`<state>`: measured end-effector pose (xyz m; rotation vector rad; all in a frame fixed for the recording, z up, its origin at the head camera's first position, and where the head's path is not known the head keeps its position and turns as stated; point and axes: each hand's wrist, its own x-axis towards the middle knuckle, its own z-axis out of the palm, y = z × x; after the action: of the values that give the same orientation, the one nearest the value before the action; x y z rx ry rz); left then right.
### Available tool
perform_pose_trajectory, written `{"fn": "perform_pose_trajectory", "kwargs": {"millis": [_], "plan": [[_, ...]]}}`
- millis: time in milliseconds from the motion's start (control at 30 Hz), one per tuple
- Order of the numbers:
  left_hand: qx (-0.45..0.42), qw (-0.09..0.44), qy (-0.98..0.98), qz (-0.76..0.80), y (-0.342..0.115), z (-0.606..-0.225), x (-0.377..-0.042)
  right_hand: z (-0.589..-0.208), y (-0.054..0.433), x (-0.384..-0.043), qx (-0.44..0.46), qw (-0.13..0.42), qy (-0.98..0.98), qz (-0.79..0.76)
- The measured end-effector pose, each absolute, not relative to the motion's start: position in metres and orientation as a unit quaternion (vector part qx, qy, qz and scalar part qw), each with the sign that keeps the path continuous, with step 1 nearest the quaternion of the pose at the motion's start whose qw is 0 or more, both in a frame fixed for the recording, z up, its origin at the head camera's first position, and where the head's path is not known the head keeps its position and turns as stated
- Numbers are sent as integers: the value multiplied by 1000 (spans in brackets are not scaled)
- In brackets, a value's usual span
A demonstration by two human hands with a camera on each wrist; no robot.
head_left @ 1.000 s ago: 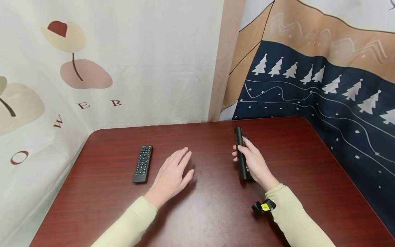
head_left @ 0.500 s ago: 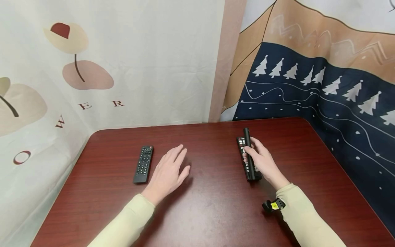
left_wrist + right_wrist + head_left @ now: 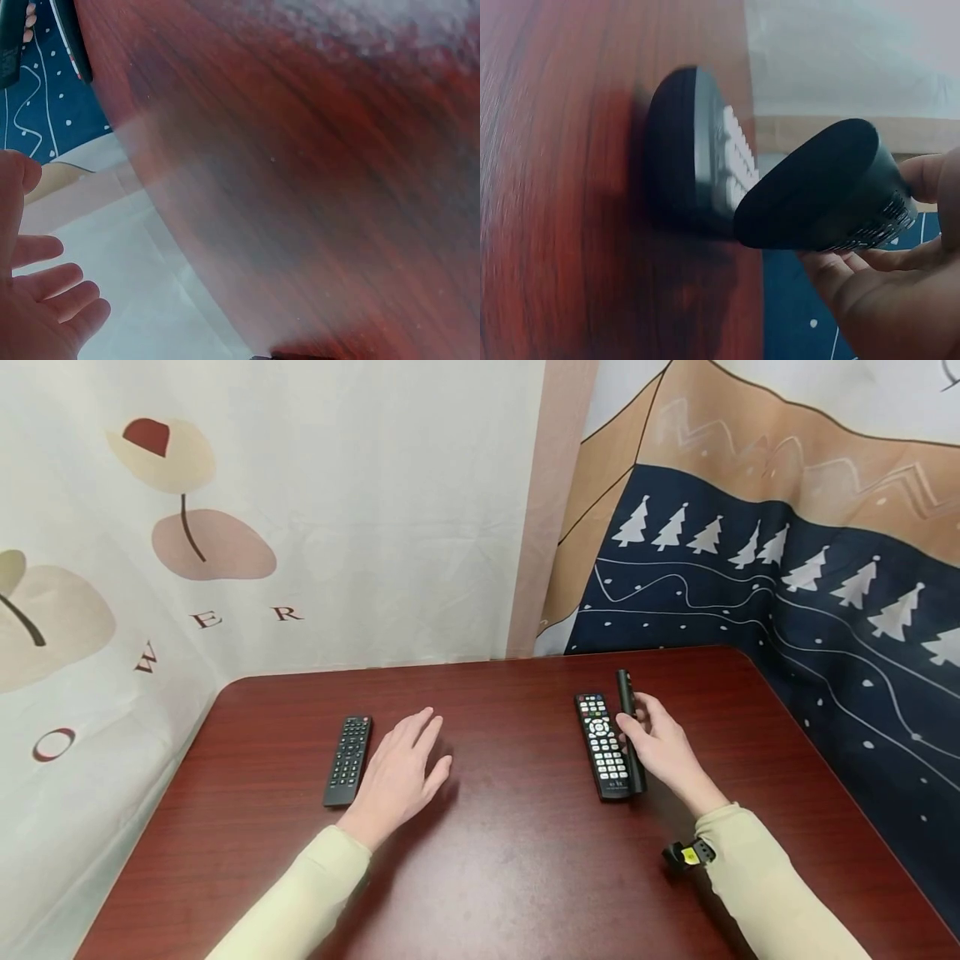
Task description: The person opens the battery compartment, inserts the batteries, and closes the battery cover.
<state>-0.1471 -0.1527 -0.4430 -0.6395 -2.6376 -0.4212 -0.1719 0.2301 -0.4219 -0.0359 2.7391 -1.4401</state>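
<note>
My right hand (image 3: 660,747) grips a slim black remote control (image 3: 632,739), tilted on its edge with its keys turned away from the head view. In the right wrist view the held remote's end (image 3: 817,187) is close to the camera, thumb on one side and fingers on the other. Just left of it lies a black remote with white keys (image 3: 602,747), flat on the table. My left hand (image 3: 397,768) hovers with relaxed, spread fingers and holds nothing. Beside it on the left lies a smaller dark grey remote (image 3: 348,760), keys up.
The dark red wooden table (image 3: 495,877) meets a pale curtain (image 3: 390,527) at the back. A navy curtain with white trees (image 3: 750,585) borders the right side. On the right wrist sits a black strap with a yellow label (image 3: 688,856).
My right hand has carried the held remote rightward, uncovering the white-keyed remote beneath. My left hand has drifted slightly left.
</note>
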Motion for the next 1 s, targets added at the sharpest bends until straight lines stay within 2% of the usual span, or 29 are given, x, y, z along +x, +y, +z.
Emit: {"fn": "perform_pose_trajectory", "kwargs": {"millis": [467,700,1000], "plan": [[-219,189,-946,-149,-156,-442,-153,-431,244,-178,-1,16,927,-376],[-214,186,-947,-152,-158,-442,-155,-435,247,-180,-26,11,946,-323],[-210,180,-949,-150,-159,-442,-156,-440,250,-184,-12,29,959,-282]]}}
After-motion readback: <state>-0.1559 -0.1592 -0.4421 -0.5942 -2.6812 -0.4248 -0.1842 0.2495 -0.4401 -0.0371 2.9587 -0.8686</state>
